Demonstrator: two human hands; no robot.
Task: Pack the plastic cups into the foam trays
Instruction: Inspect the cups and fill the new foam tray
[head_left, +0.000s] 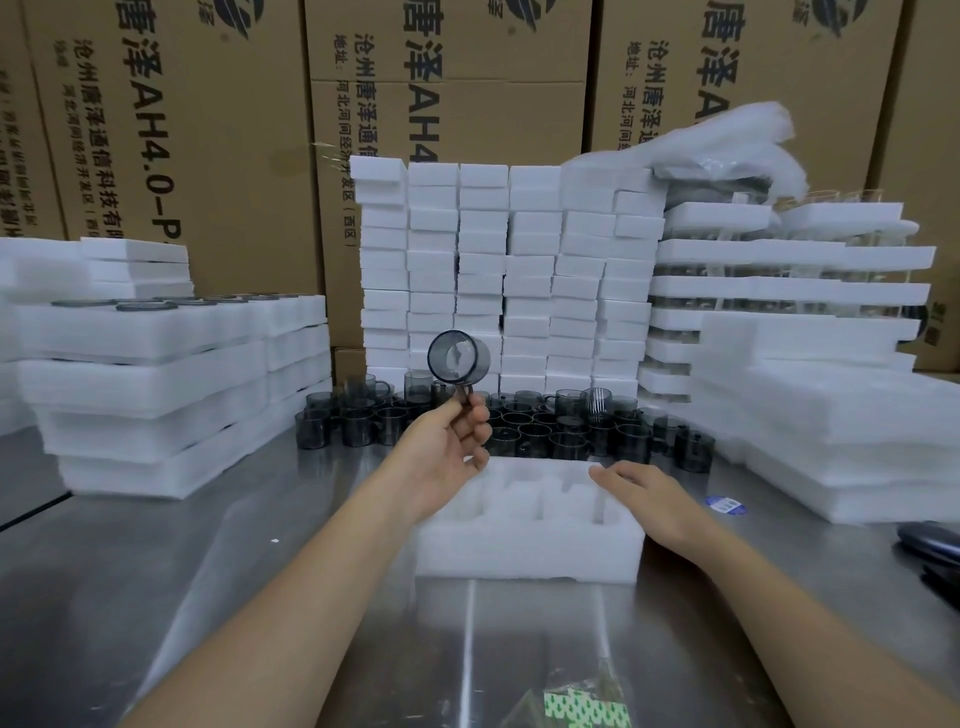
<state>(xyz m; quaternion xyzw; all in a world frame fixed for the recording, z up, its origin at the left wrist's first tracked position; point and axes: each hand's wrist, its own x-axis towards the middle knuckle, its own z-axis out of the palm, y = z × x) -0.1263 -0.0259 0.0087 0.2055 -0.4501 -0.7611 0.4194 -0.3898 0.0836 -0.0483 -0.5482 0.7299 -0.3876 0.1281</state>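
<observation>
- Pinching one smoky grey plastic cup (460, 358) by its handle, our left hand (457, 441) held it raised above the far left corner of the foam tray (524, 551). The cup lay on its side with its mouth turned toward us. Thumb and curled fingers closed on the handle alone; nothing touched the cup's wall.
- Our right hand (644, 493) lay with fingers nearly straight on the tray's far right edge. It steadied the tray and gripped nothing.
- The tray sat on the steel table (208, 571) just in front of us, and its round pockets looked empty.
- The loose cups (545, 426) stood crowded together right behind the tray.
- We judged the cup light and rigid, with thin clear walls that would scuff or crack if squeezed. The handle seemed the safest hold, or else the rim taken lightly from above.
- The smooth plastic looked slippery, so a firm pinch on the handle suited it better than a grip on the wall.
- The foam looked soft and light. It would probably slide or lift as a cup was pressed in, so a flat hand on it made sense.
- Foam blocks (509, 270) were stacked behind the cups, filled trays (156, 332) stood to the left, and cardboard boxes (208, 130) rose behind.
</observation>
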